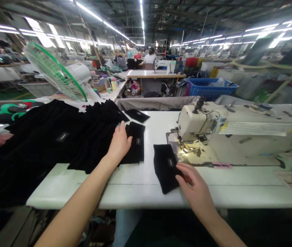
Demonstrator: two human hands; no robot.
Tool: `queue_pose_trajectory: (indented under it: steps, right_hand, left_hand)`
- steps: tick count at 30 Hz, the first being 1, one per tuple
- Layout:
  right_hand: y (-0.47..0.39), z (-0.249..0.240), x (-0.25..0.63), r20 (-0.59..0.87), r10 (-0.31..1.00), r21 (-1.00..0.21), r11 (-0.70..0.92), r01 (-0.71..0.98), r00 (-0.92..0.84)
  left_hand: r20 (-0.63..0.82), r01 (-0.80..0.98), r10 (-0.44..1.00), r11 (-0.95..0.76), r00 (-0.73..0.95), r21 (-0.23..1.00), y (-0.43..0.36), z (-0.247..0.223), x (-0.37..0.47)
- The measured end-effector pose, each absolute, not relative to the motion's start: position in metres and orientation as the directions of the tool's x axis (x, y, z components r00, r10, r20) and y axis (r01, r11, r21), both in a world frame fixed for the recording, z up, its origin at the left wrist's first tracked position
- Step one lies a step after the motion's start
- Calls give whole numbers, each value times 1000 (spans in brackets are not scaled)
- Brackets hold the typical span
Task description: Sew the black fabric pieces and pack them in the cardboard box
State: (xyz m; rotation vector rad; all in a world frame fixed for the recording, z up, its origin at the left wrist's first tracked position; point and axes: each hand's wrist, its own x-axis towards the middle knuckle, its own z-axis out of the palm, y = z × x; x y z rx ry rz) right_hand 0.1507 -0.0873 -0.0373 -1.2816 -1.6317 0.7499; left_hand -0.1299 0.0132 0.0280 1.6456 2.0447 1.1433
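Note:
My left hand [120, 143] lies over the pile of black fabric pieces, its thumb apart from the stretched fingers. Under and beside it is a black fabric piece with a small dark label [138, 141]. Nearer the sewing machine [200, 123], my right hand [193, 183] grips the right edge of another labelled black fabric piece [163, 168] between thumb and fingers. That piece lies mostly flat on the white table [135, 195], its upper right corner beside the lit needle area. A further small black piece [137, 115] lies at the table's back edge.
A heap of black fabric [45, 137] covers the table's left side. Behind it stands a green-rimmed fan [58, 73]. Pink-handled snips [220, 165] lie along the machine bed. Past the table are a blue crate [210, 87] and a seated person [149, 56] farther off.

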Motion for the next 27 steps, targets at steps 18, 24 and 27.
queue_pose_trajectory:
  steps: [18, 24, 27]
  right_hand:
    - [-93, -13, 175, -9, 999, -992, -3, 128, -53]
    - [-82, -22, 195, -91, 988, -987, -106, 121, 122]
    - [-78, -23, 196, -87, 984, -989, -104, 104, 157]
  left_hand:
    - [59, 354, 570, -585, 819, 730, 4, 20, -22]
    - [-83, 421, 690, -337, 719, 842, 15, 11, -32]
    - [-213, 477, 720, -182, 660, 860, 19, 10, -42]
